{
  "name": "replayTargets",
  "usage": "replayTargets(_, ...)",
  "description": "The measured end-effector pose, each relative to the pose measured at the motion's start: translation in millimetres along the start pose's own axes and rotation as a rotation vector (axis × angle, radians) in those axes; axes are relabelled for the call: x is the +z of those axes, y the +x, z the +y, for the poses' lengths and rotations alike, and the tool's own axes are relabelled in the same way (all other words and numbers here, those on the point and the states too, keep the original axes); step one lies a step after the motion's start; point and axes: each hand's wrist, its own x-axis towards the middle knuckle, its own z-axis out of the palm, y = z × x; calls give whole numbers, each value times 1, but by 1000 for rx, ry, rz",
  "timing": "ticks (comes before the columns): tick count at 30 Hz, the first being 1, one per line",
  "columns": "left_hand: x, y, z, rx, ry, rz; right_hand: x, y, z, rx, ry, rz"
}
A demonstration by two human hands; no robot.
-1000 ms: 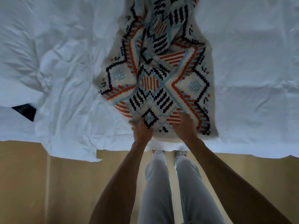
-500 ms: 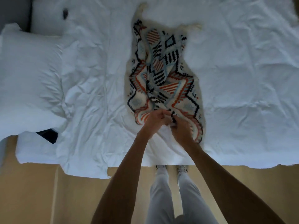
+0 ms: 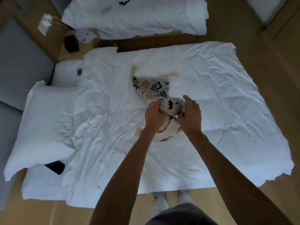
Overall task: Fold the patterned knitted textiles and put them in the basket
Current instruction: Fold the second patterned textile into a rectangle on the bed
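A bed covered in rumpled white sheets fills the middle of the room, with a white pillow at its left end and wood-toned floor around it. A second white bed lies at the far side, a small dark object near it on the left. The patterned knitted textile lies bunched at the centre of the near bed, cream with black, orange and pale blue motifs, tassels at its far corners. The left hand and right hand both grip a rolled-up part of it, fingers curled into the cloth
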Motion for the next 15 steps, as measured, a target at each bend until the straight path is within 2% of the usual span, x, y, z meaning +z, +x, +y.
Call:
replayTargets(3, -14, 4, 46, 181, 56, -15, -19, 4, -10, -184, 46, -69)
replayTargets(6, -22, 4, 75, 217, -42, 9, -45, 5, -26, -178, 357, -106)
replayTargets(9, -33, -4, 86, 164, -276, -26, -70, 11, -33, -160, 539, -3)
replayTargets(13, -23, -17, 80, 108, -78, -243, -99, 26, -40, -118, 600, 161)
replayTargets(15, -11, -26, 73, 76, -73, -230, -110, 31, -36, -75, 614, 220)
